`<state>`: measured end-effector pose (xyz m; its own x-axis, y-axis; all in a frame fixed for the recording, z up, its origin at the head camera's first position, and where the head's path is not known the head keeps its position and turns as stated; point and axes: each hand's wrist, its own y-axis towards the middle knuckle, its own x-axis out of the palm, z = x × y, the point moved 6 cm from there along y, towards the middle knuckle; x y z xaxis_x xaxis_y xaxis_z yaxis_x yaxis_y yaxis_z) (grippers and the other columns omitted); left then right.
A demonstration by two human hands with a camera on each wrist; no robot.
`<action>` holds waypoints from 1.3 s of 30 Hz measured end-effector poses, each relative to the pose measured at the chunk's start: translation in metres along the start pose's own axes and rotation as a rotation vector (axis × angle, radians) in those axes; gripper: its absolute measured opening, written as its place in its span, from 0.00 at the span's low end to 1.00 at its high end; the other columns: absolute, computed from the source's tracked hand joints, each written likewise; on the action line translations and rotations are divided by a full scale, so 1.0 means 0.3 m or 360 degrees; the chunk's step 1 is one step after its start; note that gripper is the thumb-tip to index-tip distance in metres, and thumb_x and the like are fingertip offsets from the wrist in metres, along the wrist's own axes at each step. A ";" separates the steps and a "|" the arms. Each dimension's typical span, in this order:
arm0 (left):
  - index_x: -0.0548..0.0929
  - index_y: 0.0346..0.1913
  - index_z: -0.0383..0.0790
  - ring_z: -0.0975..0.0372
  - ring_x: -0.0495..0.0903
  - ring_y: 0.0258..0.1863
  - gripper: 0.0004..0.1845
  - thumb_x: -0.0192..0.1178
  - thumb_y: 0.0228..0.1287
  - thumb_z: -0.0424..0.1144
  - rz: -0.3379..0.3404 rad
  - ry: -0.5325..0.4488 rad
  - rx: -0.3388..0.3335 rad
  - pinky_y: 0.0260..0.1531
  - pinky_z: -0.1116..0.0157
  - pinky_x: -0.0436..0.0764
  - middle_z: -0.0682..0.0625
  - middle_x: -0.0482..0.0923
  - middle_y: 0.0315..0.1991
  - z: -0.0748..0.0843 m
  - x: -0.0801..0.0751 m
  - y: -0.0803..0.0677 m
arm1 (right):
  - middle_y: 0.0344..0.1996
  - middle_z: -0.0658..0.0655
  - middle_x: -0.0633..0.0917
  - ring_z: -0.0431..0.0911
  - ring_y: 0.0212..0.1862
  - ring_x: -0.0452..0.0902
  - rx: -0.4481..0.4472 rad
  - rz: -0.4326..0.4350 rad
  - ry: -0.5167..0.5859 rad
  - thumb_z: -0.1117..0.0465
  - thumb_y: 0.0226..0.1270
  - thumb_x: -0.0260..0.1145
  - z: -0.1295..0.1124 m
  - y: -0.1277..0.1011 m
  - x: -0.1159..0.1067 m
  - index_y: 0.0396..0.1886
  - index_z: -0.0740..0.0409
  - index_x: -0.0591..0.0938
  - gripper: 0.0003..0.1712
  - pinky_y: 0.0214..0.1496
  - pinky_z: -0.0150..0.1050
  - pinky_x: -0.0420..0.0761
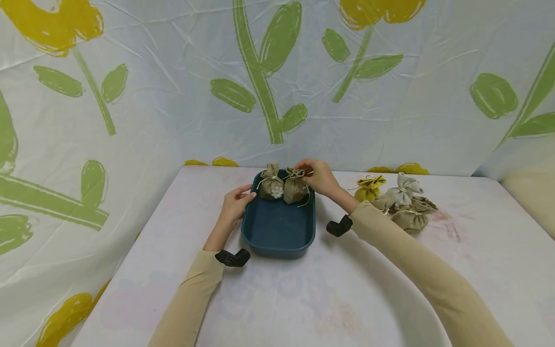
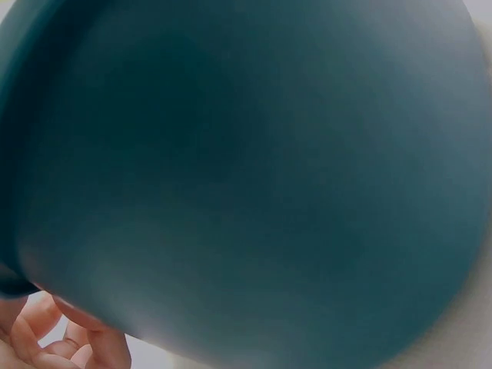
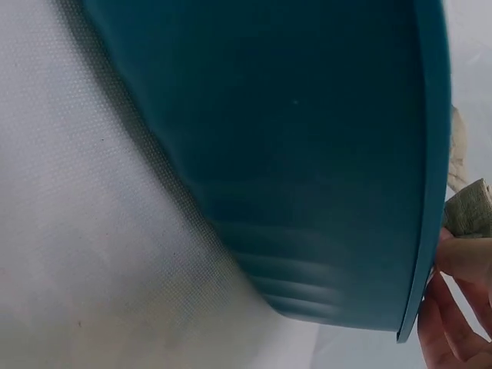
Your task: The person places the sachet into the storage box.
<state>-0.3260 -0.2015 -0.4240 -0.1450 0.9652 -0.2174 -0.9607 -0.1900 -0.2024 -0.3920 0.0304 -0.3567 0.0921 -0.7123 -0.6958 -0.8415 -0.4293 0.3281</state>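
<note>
A dark blue rectangular tray point(image 1: 279, 224) sits on the table with two small drawstring pouches at its far end. The left one, a beige pouch point(image 1: 267, 188), has a white flower on its front. Beside it is a brown pouch point(image 1: 293, 191), whose gathered top my right hand point(image 1: 320, 176) pinches over the tray's right rim. My left hand point(image 1: 234, 206) grips the tray's left rim, thumb on top; fingers point(image 2: 104, 346) show under the edge in the left wrist view. In the right wrist view, the tray wall hides most of the pouches, and a greenish-brown pouch top point(image 3: 470, 211) shows at the thumb.
To the right of the tray lies a group of pouches: a yellow pouch point(image 1: 369, 188), a pale grey pouch point(image 1: 403, 192) and several beige ones, including a beige pouch point(image 1: 411, 220) in front. A flower-printed cloth point(image 1: 173, 96) hangs behind the table point(image 1: 277, 299).
</note>
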 end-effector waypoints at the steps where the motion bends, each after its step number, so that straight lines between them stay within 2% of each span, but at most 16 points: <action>1: 0.77 0.62 0.48 0.61 0.74 0.32 0.22 0.61 0.66 0.43 0.0003 0.0002 0.0004 0.21 0.70 0.72 0.48 0.77 0.42 0.001 0.000 -0.001 | 0.47 0.66 0.83 0.58 0.43 0.83 -0.0002 -0.0004 -0.0003 0.73 0.59 0.67 0.000 -0.001 0.002 0.49 0.64 0.82 0.17 0.45 0.48 0.82; 9: 0.77 0.62 0.47 0.63 0.71 0.27 0.22 0.60 0.67 0.42 0.0001 0.0022 0.0020 0.18 0.70 0.68 0.48 0.76 0.41 0.001 0.002 -0.006 | 0.51 0.66 0.82 0.58 0.46 0.82 0.0028 -0.0069 0.0000 0.71 0.60 0.67 0.004 -0.011 0.010 0.52 0.63 0.81 0.18 0.47 0.49 0.81; 15: 0.76 0.63 0.47 0.63 0.72 0.27 0.22 0.60 0.67 0.43 -0.0003 0.0012 0.0024 0.19 0.70 0.69 0.47 0.77 0.43 0.002 -0.001 -0.001 | 0.51 0.67 0.81 0.59 0.47 0.81 0.0012 -0.0145 -0.0011 0.70 0.59 0.68 -0.021 -0.027 -0.009 0.54 0.64 0.79 0.21 0.48 0.50 0.81; 20: 0.77 0.63 0.47 0.63 0.73 0.29 0.22 0.60 0.66 0.42 0.0011 -0.0012 0.0029 0.20 0.71 0.71 0.45 0.77 0.44 0.005 -0.006 -0.004 | 0.51 0.67 0.80 0.60 0.50 0.78 0.0010 -0.0180 -0.0040 0.67 0.59 0.70 -0.037 -0.042 -0.036 0.55 0.63 0.78 0.23 0.52 0.52 0.78; 27: 0.75 0.64 0.48 0.63 0.74 0.30 0.23 0.60 0.67 0.43 -0.0019 -0.0014 0.0030 0.20 0.71 0.71 0.40 0.78 0.50 0.001 0.004 -0.004 | 0.50 0.64 0.82 0.58 0.54 0.75 -0.0015 -0.0119 -0.0098 0.68 0.55 0.73 -0.058 -0.091 -0.088 0.55 0.61 0.78 0.26 0.56 0.54 0.74; 39: 0.75 0.64 0.49 0.62 0.78 0.35 0.23 0.60 0.67 0.44 -0.0021 -0.0047 -0.0023 0.25 0.71 0.75 0.42 0.78 0.53 -0.008 0.005 -0.007 | 0.49 0.63 0.83 0.57 0.54 0.76 -0.0105 0.0080 -0.0029 0.68 0.53 0.74 -0.081 -0.194 -0.186 0.54 0.59 0.79 0.26 0.59 0.54 0.72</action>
<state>-0.3235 -0.2000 -0.4262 -0.1397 0.9724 -0.1867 -0.9590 -0.1799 -0.2191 -0.3353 0.0818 -0.3213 0.0405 -0.7237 -0.6890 -0.8079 -0.4295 0.4036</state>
